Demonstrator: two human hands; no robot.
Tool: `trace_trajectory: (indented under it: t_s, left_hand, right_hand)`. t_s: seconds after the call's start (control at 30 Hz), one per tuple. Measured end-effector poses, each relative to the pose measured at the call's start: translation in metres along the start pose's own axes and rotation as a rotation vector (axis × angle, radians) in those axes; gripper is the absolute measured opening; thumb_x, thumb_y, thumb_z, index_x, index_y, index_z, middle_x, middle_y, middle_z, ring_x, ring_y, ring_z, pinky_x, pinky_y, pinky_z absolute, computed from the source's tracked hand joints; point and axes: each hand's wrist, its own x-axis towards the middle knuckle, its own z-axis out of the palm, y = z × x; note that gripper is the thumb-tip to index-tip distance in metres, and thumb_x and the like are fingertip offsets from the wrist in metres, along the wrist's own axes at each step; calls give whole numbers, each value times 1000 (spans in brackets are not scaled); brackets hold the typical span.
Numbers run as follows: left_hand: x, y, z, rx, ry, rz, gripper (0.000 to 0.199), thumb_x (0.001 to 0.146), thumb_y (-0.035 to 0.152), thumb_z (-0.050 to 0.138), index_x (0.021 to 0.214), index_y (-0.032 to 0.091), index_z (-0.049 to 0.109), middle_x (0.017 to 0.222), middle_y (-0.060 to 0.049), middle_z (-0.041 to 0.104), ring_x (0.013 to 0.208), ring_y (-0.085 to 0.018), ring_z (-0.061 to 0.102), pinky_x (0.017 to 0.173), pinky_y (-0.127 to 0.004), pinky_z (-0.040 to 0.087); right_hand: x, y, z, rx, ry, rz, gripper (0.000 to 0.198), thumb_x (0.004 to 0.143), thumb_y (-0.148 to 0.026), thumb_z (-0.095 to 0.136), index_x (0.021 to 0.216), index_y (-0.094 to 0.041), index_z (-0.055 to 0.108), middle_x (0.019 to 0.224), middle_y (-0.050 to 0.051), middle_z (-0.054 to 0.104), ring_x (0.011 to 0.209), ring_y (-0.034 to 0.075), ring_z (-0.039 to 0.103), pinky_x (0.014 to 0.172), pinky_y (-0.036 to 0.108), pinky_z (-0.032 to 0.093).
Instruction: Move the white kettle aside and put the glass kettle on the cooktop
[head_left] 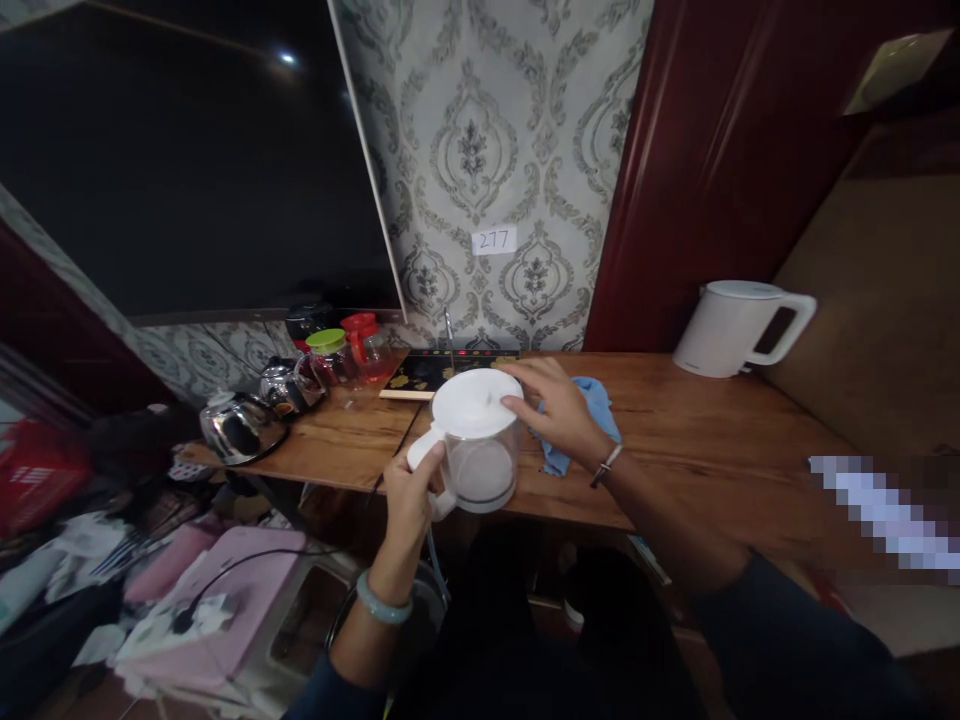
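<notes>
A clear glass pitcher [484,470] with a white handle and a white lid [469,405] is held up in front of the wooden table's near edge. My left hand [409,490] is wrapped round its handle. My right hand [555,400] is at the right side of the lid, with the thumb on the lid's top and the fingers at its far rim. Behind my right hand a crumpled blue cloth [596,405] lies on the table, partly hidden by the hand and wrist.
A black induction cooktop [420,372] lies behind the pitcher on the wooden table [697,440]. A white electric kettle [731,330] stands at the right. At the left are a shiny metal kettle [238,428], a green-lidded jug [326,365] and a red-lidded jug [367,350].
</notes>
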Motion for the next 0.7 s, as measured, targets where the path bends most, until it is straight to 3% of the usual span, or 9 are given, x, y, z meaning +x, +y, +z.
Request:
trace_trajectory:
  t_s: [0.17,0.37,0.53,0.7]
  left_hand:
    - [0,-8,10,44,-14,4,42,68,44,72,48,17,46,40,7,39,39,-6,35,44,-20,28]
    - [9,-23,15,36,3,-1,44,66,44,74,47,17,44,39,7,39,39,-5,33,42,-19,26]
    - [17,-29,18,31,-15,-7,42,67,45,73,50,16,48,39,7,38,38,-5,33,41,-19,25]
    - [26,-32,23,23,-22,-3,41,67,45,73,51,16,49,40,7,39,38,-5,34,41,-19,25]
  right_hand:
    - [20,-12,10,-295,-232,95,44,86,-51,56,109,-15,67,93,11,63,95,26,55,86,38,42]
    - [33,-19,25,-478,-359,231,37,85,-41,54,101,-9,67,106,17,65,101,28,58,88,37,42]
    - [38,-19,32,-469,-345,357,34,82,-35,54,102,-11,67,107,17,67,100,26,61,83,32,43]
    - [43,-3,35,-362,-181,432,29,76,-36,58,90,-14,70,98,13,70,89,23,63,75,30,44]
